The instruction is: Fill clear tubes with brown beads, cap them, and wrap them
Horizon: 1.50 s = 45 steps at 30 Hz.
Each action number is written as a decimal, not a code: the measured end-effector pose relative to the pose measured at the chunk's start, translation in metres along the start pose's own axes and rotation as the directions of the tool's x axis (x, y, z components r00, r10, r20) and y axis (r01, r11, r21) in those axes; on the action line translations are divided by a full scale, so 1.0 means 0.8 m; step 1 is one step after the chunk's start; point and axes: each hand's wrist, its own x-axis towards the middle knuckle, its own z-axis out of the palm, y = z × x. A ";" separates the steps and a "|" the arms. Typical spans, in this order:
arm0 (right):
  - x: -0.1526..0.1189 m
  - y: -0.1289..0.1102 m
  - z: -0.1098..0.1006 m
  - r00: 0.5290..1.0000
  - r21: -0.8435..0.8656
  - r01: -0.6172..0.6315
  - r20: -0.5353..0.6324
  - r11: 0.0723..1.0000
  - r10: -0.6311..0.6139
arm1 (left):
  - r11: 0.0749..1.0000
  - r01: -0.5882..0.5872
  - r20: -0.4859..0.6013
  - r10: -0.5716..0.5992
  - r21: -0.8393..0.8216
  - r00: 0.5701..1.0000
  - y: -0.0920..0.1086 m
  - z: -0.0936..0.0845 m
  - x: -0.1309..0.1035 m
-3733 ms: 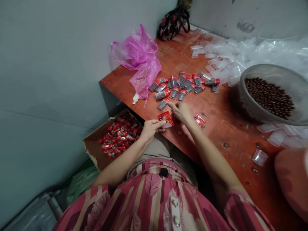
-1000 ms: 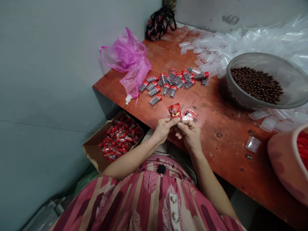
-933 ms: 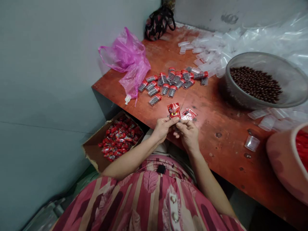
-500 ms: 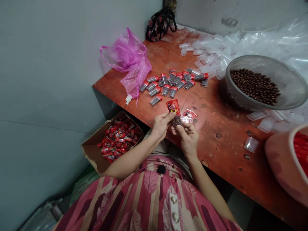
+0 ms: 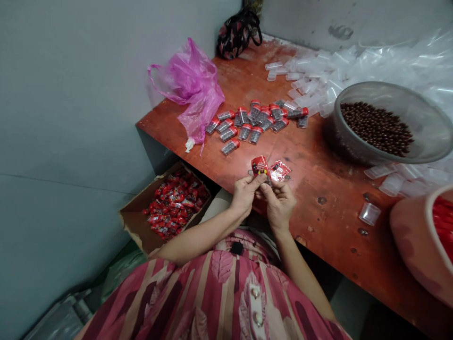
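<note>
Both hands meet over the near edge of the red-brown table [image 5: 311,236]. My left hand [image 5: 246,194] pinches a red printed wrapper [image 5: 260,165] between thumb and finger. Close against it, my right hand [image 5: 279,204] is closed on the lower part of the same item, where a dark bit shows between the fingertips; the fingers hide most of it. Just behind my right hand a second red wrapper [image 5: 279,170] lies on the tabletop. Farther back lie several small clear tubes [image 5: 255,134] with red caps and dark beads inside.
A cardboard box [image 5: 136,226] of red packets stands below the table's left edge. A pink plastic bag [image 5: 198,85] hangs over that edge. On the right are a grey bowl [image 5: 389,158] of dark beads, clear containers [image 5: 318,89] and a pink basin [image 5: 410,236].
My left hand has moved slightly right, closer to my right hand. The red wrapper has shifted right and down, and the dark contents seen below it are now mostly covered by fingers.
</note>
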 end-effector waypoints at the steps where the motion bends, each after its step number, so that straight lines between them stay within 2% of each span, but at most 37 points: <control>1: 0.003 0.001 -0.001 1.000 0.023 -0.018 0.018 1.000 0.017 | 1.000 -0.006 -0.002 0.006 0.008 1.000 -0.003 -0.001 -0.001; 6: 0.020 0.004 -0.012 0.966 0.119 -0.170 0.218 0.978 0.142 | 0.996 0.090 0.126 -0.092 0.026 0.988 0.008 -0.010 -0.001; 10: 0.028 -0.003 -0.012 0.930 0.096 -0.240 0.307 0.966 0.201 | 0.990 0.143 0.178 -0.140 0.001 0.974 0.015 -0.017 -0.010; 13: 0.027 -0.010 -0.003 0.891 0.069 -0.300 0.378 0.951 0.253 | 0.993 0.098 0.114 -0.089 -0.069 0.989 0.017 -0.031 -0.024; 15: 0.026 -0.014 0.001 0.870 0.061 -0.308 0.422 0.949 0.255 | 0.990 -0.025 -0.008 0.024 -0.137 1.000 0.022 -0.051 -0.037; 17: 0.028 -0.018 -0.002 0.888 0.062 -0.268 0.404 0.961 0.221 | 0.969 -0.175 -0.152 0.149 -0.176 0.977 0.028 -0.075 -0.049; 19: 0.035 -0.020 -0.014 0.933 0.046 -0.202 0.314 0.978 0.178 | 0.960 -0.252 -0.235 0.219 -0.123 0.947 0.034 -0.095 -0.058; 21: 0.045 -0.022 -0.030 0.968 0.009 -0.148 0.206 0.989 0.143 | 0.963 -0.267 -0.212 0.270 0.047 0.939 0.035 -0.102 -0.057; 22: 0.050 -0.023 -0.039 0.978 -0.012 -0.131 0.163 0.991 0.131 | 0.945 -0.272 -0.150 0.300 0.180 0.942 0.034 -0.099 -0.052; 23: 0.054 -0.023 -0.047 0.984 -0.029 -0.118 0.130 0.993 0.121 | 0.897 -0.294 -0.058 0.331 0.330 0.942 0.032 -0.092 -0.043; 24: 0.056 -0.024 -0.055 0.988 -0.043 -0.108 0.107 0.993 0.112 | 0.806 -0.338 0.061 0.355 0.486 0.933 0.029 -0.082 -0.031; 25: 0.058 -0.024 -0.061 0.990 -0.054 -0.102 0.090 0.993 0.107 | 0.682 -0.404 0.206 0.356 0.610 0.911 0.025 -0.069 -0.016; 27: 0.058 -0.025 -0.070 0.992 -0.066 -0.098 0.073 0.993 0.103 | 0.394 -0.553 0.456 0.316 0.735 0.832 0.015 -0.040 0.019; 28: 0.057 -0.025 -0.073 0.992 -0.070 -0.099 0.068 0.993 0.104 | 0.252 -0.583 0.525 0.264 0.772 0.809 0.009 -0.027 0.037; 30: 0.055 -0.025 -0.078 0.992 -0.083 -0.104 0.064 0.991 0.110 | 0.019 -0.596 0.584 0.177 0.802 0.792 -0.004 -0.008 0.067; 31: 0.054 -0.024 -0.080 0.991 -0.091 -0.109 0.063 0.990 0.115 | -0.060 -0.598 0.600 0.141 0.799 0.787 -0.010 -0.002 0.078; 33: 0.055 -0.024 -0.084 0.989 -0.108 -0.124 0.066 0.986 0.131 | -0.151 -0.595 0.611 0.103 0.789 0.785 -0.020 0.005 0.091; 36: 0.061 -0.024 -0.090 0.985 -0.138 -0.148 0.068 0.979 0.159 | -0.170 -0.588 0.609 0.127 0.791 0.783 -0.027 0.005 0.094; 40: 0.074 -0.016 -0.091 0.990 -0.162 -0.132 0.019 0.978 0.137 | -0.110 -0.603 0.612 0.190 0.790 0.768 -0.028 0.002 0.093; 43: 0.086 -0.007 -0.083 0.996 -0.137 -0.085 -0.036 0.987 0.080 | -0.011 -0.636 0.620 0.241 0.771 0.747 -0.028 0.001 0.087; 45: 0.093 -0.005 -0.076 0.996 -0.098 -0.092 -0.007 0.991 0.092 | 0.113 -0.665 0.621 0.272 0.738 0.735 -0.025 0.002 0.079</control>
